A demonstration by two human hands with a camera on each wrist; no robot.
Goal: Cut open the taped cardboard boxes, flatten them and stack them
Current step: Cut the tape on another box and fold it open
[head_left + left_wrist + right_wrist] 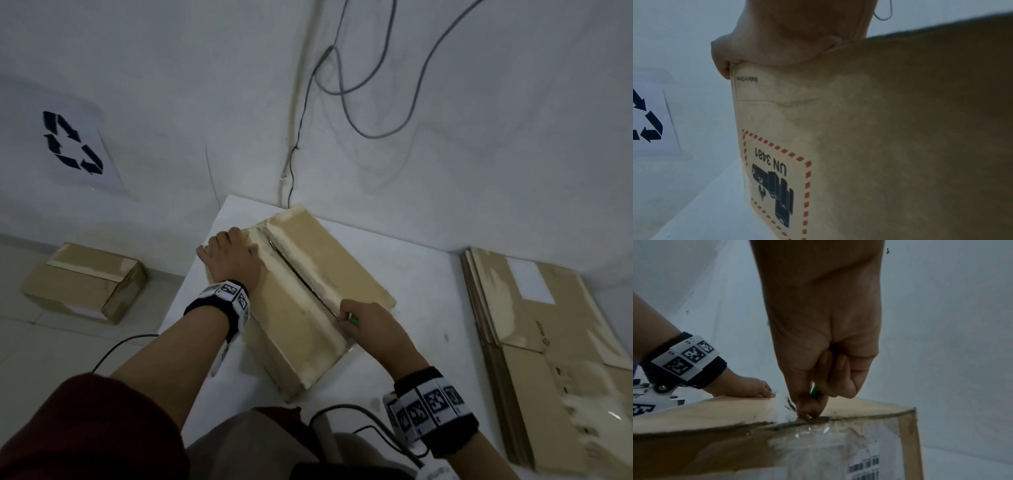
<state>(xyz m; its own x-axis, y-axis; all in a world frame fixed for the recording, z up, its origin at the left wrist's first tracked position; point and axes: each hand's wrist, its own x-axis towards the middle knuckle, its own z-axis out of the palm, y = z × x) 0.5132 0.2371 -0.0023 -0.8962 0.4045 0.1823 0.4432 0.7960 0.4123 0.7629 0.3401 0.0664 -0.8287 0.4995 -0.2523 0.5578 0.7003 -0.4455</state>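
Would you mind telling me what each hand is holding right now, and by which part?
The right hand pinches a green-handled cutter by its handle at the box's top seam. The left hand holds nothing; it presses on the box's far corner.

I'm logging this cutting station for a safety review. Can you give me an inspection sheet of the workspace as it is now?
Surface: white table, bare around the box.
Job's things: taped box on the table, top seam slit; flattened stack to the right; sealed box on the floor.
Clutter: nothing seen.
Hands: left hand presses the box's far left edge; right hand grips a green-handled cutter at the seam's near end.
Cables: grey cables hang on the wall; a black lead trails from the left wrist.
Surroundings: recycling sign on the wall.
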